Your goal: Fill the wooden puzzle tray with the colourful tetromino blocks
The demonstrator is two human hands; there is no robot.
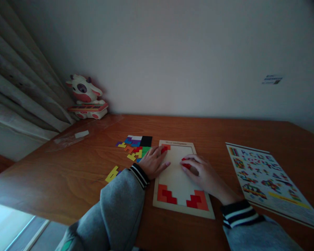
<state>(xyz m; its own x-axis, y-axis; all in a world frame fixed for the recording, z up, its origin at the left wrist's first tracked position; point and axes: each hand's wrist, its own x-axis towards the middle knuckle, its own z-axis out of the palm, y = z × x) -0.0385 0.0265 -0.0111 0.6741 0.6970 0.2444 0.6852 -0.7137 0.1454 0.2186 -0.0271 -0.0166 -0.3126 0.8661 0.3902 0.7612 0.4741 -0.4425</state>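
Observation:
A puzzle board [177, 174] with a light wooden frame lies on the table. My left hand [154, 162] rests over its left edge, fingers spread, the tips by the red and orange pieces [166, 147] in the top left corner. My right hand [199, 170] pinches a red puzzle piece [186, 164] over the right half of the board; the fingers partly hide it. Red and orange pieces fill the lower left corner [166, 194] and the lower right corner [198, 200].
Left of the board lie loose coloured pieces [132, 148], some behind my left hand, and a yellow piece [112, 173] nearer me. A printed pattern sheet [269, 177] lies at right. A cow toy with a keyboard [87, 97] stands at the back left by the curtain [21, 76].

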